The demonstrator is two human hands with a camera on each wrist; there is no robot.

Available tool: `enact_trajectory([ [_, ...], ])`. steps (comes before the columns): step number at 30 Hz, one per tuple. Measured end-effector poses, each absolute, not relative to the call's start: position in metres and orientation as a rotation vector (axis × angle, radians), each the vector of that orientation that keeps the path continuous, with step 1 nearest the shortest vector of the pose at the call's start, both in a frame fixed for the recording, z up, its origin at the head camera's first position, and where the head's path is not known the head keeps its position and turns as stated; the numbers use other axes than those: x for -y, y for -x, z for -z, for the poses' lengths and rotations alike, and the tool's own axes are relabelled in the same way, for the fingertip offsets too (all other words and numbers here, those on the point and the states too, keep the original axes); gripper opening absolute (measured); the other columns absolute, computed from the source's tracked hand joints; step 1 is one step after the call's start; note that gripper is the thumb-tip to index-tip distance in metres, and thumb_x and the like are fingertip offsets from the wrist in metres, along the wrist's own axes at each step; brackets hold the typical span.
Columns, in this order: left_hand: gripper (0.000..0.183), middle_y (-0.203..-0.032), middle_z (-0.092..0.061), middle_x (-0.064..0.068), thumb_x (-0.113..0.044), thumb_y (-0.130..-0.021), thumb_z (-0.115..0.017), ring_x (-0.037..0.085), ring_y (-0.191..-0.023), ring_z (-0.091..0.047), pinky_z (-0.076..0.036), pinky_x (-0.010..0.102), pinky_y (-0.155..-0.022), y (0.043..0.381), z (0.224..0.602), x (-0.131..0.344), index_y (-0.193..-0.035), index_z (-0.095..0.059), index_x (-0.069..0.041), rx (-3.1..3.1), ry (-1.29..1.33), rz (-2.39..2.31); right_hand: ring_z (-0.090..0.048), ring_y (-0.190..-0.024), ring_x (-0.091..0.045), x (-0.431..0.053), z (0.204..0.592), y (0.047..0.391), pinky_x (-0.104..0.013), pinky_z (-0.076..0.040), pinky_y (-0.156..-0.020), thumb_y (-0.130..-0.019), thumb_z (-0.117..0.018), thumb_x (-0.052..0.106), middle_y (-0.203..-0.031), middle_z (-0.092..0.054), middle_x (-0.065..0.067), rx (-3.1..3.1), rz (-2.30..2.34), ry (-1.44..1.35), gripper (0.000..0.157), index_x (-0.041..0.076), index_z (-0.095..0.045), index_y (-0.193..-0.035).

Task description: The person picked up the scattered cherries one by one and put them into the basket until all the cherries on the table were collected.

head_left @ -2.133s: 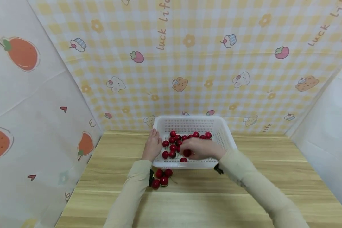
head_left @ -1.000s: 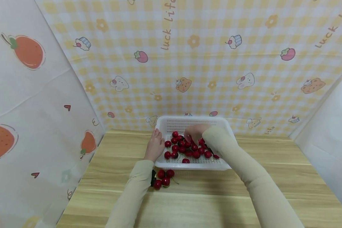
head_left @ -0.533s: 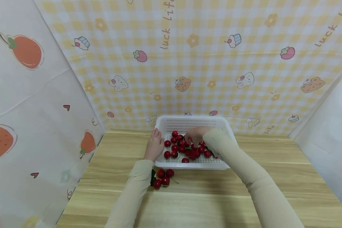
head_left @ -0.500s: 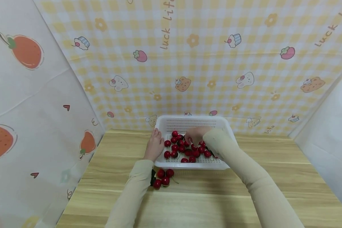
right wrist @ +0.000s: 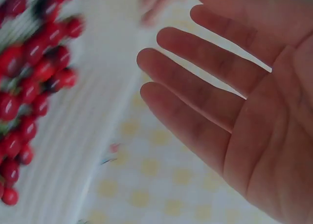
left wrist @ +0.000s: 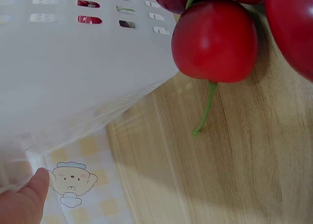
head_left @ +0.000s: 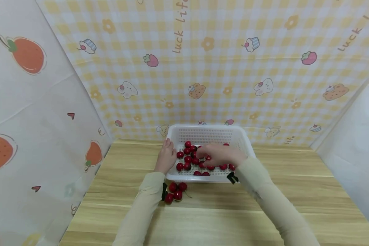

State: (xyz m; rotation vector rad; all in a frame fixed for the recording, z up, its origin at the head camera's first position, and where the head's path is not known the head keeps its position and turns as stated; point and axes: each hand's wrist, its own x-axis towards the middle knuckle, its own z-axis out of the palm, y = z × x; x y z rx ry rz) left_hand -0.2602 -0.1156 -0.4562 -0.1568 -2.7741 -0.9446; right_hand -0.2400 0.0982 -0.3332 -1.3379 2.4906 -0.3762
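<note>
A white perforated plastic basket (head_left: pixel 215 179) stands on the table with many red cherries (head_left: pixel 187 159) spread over its floor. My left hand (head_left: pixel 166 158) holds the basket's left rim; one of its fingers (left wrist: pixel 29 197) shows beside the rim in the left wrist view. Above the cherries, my right hand (head_left: pixel 218 154) hovers inside the basket's outline and hides some of them. In the right wrist view its fingers (right wrist: pixel 195 67) are spread and nearly straight, with nothing in the palm. Several cherries (head_left: pixel 177 195) lie outside, just before the basket's front left corner, near my left wrist.
The wood-grain table (head_left: pixel 203 222) extends around the basket. Behind it hangs a yellow checked cloth (head_left: pixel 172 75), close to the basket's back edge. A white printed cloth (head_left: pixel 49 136) borders the left side, and a pale one (head_left: pixel 356 136) the right.
My right hand first reached deeper among the cherries, then lifted and drew back, fingers spread. A second cherry now lies beside the one at the basket's front wall. My left hand stayed put.
</note>
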Motion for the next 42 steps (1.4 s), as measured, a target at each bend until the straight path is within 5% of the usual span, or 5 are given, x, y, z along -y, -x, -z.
enact_trajectory([
  [10, 0.043, -0.141, -0.030, 0.025, -0.014, -0.092, -0.045, 0.036, -0.133, -0.025, -0.023, 0.044, -0.109, 0.259, 0.456, 0.115, -0.127, -0.043, 0.011, 2.787, 0.153, 0.933, -0.058, -0.100, -0.008, -0.077, 0.372, 0.171, -0.017, -0.046, -0.087, -0.081, -0.066, 0.014, -0.107, -0.063, 0.001, -2.386, 0.459, 1.469, 0.028, 0.011, -0.063, -0.109],
  [22, 0.043, -0.140, -0.031, 0.027, -0.013, -0.092, -0.045, 0.036, -0.133, -0.025, -0.024, 0.045, -0.109, 0.257, 0.453, 0.115, -0.126, -0.044, 0.012, 2.787, 0.160, 0.915, -0.054, -0.099, -0.008, -0.045, 0.453, 0.165, -0.015, -0.046, -0.084, -0.078, -0.068, 0.017, -0.108, -0.058, 0.001, -2.487, 0.219, 1.621, 0.028, 0.016, -0.067, -0.106],
  [42, 0.044, -0.141, -0.029, 0.025, -0.014, -0.092, -0.046, 0.036, -0.134, -0.024, -0.022, 0.044, -0.110, 0.257, 0.452, 0.115, -0.128, -0.042, 0.011, 2.799, 0.145, 0.930, -0.053, -0.086, -0.005, -0.038, 0.478, 0.171, -0.012, -0.045, -0.078, -0.075, -0.072, 0.015, -0.097, -0.055, 0.003, -2.583, 0.155, 1.655, 0.029, 0.017, -0.068, -0.103],
])
